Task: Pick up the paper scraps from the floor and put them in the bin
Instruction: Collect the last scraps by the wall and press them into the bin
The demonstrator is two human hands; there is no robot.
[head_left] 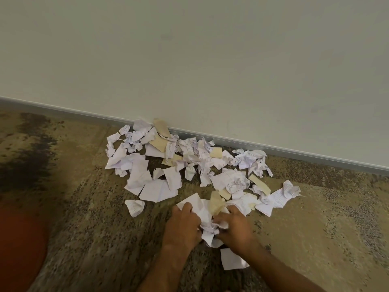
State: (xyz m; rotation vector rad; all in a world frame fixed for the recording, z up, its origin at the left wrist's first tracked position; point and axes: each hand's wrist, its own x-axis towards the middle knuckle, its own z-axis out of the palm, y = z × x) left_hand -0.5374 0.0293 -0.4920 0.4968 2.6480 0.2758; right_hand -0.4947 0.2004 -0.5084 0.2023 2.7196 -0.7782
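Paper scraps point(208, 223), light, soft and crushable, are bunched low in the frame between left hand point(183, 225) and right hand point(235, 225), both gripping. Beyond, mid-frame, the loose pile point(179, 163) reaches the skirting point(273, 149); scoop handfuls from underneath.

Floor: patterned tan-and-brown carpet point(88, 228), meeting a grey skirting strip point(273, 147). Directly on it lay a spread of white and beige paper scraps point(160, 186), some flat, some crumpled. One crumpled ball point(134, 207) and one flat piece point(232, 259) lay apart from the rest.
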